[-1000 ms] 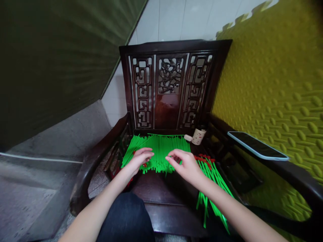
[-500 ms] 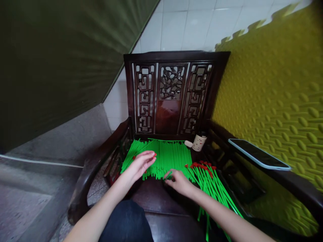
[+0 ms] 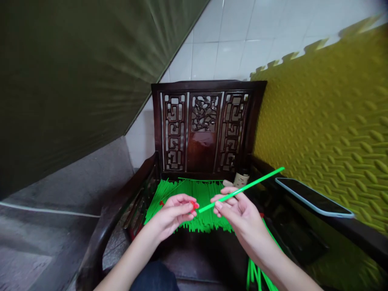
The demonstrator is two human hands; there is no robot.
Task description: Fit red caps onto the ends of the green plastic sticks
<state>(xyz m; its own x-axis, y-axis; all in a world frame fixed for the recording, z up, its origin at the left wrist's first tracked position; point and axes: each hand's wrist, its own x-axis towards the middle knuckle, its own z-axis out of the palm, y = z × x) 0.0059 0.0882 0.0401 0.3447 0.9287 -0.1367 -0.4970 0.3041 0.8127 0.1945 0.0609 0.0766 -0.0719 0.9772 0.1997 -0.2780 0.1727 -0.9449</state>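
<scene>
Stick (image 3: 248,186) sits pinched in the right hand (image 3: 241,208); left hand (image 3: 172,216) grasps a red piece (image 3: 192,206) (so near the tip!), green sticks (image 3: 190,190) lining the seat's (image 3: 194,250) back edge.

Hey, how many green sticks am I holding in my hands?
1: a green stick in your right hand, its lower end near the red piece in your left hand. Another could be hidden.
</scene>
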